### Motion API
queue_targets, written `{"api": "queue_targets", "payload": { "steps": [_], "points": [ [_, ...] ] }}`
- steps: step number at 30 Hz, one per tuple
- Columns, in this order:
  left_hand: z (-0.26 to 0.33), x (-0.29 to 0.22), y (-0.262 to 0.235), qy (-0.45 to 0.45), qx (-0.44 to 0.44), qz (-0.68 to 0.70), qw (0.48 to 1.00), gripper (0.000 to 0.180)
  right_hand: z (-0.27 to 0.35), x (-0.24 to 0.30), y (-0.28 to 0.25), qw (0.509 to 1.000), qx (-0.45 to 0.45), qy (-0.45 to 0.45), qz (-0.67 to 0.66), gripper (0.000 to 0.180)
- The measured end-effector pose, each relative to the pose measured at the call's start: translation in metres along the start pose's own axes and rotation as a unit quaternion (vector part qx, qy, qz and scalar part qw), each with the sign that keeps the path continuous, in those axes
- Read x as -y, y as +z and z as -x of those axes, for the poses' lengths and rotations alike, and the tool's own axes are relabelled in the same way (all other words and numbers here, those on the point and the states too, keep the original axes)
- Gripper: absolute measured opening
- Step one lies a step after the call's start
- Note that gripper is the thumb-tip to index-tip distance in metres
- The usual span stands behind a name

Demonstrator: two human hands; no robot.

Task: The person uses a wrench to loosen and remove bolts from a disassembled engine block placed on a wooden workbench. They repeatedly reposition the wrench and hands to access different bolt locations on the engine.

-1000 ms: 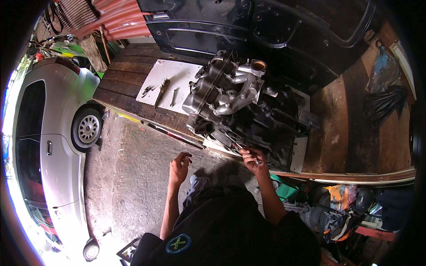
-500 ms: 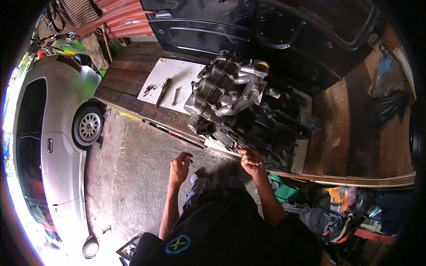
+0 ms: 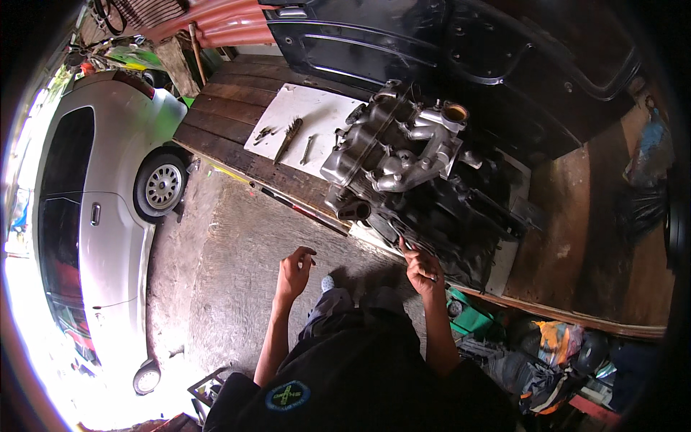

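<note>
While the right hand (image 3: pixel 425 271) grasped a slim metal tool (image 3: pixel 433 278) (mostly hidden by the fingers), the engine (image 3: pixel 414 169) lay just ahead of its fingertips, though whether the tool touched it could not be told. Loosely curled around nothing visible, the left hand (image 3: pixel 294 273) hung over the rough floor (image 3: pixel 237 288). Smooth, curved silvery pipes (image 3: pixel 425 169) topped the engine beside a dull, ribbed metal cover (image 3: pixel 363 147), near the worn wooden planks (image 3: pixel 229 101).
</note>
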State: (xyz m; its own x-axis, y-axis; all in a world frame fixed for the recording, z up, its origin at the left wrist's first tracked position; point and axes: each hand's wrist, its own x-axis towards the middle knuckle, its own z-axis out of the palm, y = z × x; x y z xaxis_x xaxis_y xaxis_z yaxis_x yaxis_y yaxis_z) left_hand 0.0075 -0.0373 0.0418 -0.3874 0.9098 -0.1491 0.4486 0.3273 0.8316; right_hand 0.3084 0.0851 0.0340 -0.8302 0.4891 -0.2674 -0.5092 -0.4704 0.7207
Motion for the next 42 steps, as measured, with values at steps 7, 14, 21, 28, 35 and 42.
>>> {"api": "queue_targets", "payload": {
  "steps": [7,14,21,28,35,42],
  "points": [
    [-0.021,-0.005,-0.008,0.007,-0.014,0.021,1.000,0.018,-0.072,-0.058,0.015,0.959,-0.007,-0.121,0.256,0.024],
    [-0.014,0.020,-0.008,-0.002,-0.011,0.046,0.999,0.019,-0.070,-0.052,0.008,0.943,0.058,-0.108,0.310,0.013],
    [-0.019,0.018,0.000,0.027,0.010,0.037,0.999,0.019,-0.072,-0.035,-0.011,0.928,0.112,-0.082,0.345,0.021],
    [-0.021,0.008,0.001,0.046,0.021,0.033,0.998,0.019,-0.090,-0.036,-0.012,0.937,0.005,-0.126,0.325,0.005],
    [-0.008,0.026,-0.005,0.027,0.011,0.032,0.999,0.019,-0.116,-0.044,-0.023,0.883,-0.050,-0.233,0.405,0.007],
    [-0.005,0.028,-0.013,0.009,-0.002,0.037,0.999,0.017,-0.109,-0.047,-0.017,0.928,-0.050,-0.174,0.325,0.016]
  ]
}}
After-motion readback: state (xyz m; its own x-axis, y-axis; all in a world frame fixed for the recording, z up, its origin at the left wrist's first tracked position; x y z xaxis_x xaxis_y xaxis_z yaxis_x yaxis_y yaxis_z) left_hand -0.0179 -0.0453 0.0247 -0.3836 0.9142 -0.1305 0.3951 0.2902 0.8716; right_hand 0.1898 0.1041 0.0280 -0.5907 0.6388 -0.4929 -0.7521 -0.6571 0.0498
